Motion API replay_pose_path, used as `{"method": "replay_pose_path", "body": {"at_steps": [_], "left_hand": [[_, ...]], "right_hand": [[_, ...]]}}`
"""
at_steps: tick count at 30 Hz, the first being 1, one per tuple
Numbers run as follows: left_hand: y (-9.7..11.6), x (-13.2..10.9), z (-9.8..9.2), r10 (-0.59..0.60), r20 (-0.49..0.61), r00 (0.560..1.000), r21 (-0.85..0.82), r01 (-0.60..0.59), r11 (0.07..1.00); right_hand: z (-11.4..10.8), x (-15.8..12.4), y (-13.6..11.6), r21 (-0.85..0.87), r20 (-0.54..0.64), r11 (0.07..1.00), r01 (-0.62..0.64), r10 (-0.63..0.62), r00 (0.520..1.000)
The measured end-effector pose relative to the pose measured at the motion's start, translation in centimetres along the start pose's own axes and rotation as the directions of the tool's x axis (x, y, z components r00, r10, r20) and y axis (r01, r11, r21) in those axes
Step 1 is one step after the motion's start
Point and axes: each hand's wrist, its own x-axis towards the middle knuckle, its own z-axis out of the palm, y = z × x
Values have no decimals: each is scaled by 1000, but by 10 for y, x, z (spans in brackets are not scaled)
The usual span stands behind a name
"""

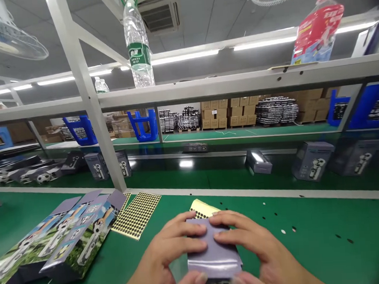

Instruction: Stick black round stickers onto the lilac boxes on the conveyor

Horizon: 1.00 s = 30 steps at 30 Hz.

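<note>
A small purple-grey cardboard box (212,258) stands at the table's near edge, its plain side facing up toward me. My left hand (170,254) grips it from the left, fingers lying over its top and thumb at the near edge. From the right, my right hand (250,249) holds the same box in the same way. Part of a yellow sheet of round black stickers (204,207) shows just behind the box. Another sticker sheet (138,216) lies farther left. The box's underside is hidden.
Flattened printed boxes (76,239) lie at left. Loose black dots (275,214) are scattered at right. Beyond a white rail (244,194), a dark belt carries boxes (312,160). A white post (93,100) rises at left; an overhead shelf holds a water bottle (138,46) and a red pouch (317,31).
</note>
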Motion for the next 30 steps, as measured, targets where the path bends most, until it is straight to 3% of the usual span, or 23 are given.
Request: {"method": "replay_pose_path", "body": {"at_steps": [3, 6, 14, 20, 23, 27, 30], "left_hand": [[10, 0, 5, -74, -69, 995, 46, 77, 996], [14, 1, 6, -73, -62, 995, 79, 78, 994], [17, 4, 4, -164, -27, 986, 203, 166, 965], [16, 1, -3, -157, 98, 983, 308, 120, 944], [15, 0, -2, -138, 79, 987, 322, 106, 941], [18, 5, 3, -105, -5, 994, 347, 100, 933], [19, 5, 3, -98, 25, 995, 368, 82, 926]], "right_hand": [[4, 2, -6, -125, -59, 992, -7, -1, 998], [3, 3, -7, -188, -22, 982, -28, 25, 999], [-5, 16, -12, -131, 119, 991, -26, 42, 992], [-3, 4, -6, -135, 207, 987, -89, 116, 972], [3, -5, 0, -86, 195, 994, -67, 83, 977], [8, -2, 3, -16, 75, 995, -100, 101, 992], [4, 5, 0, -10, 72, 995, -104, 105, 992]]}}
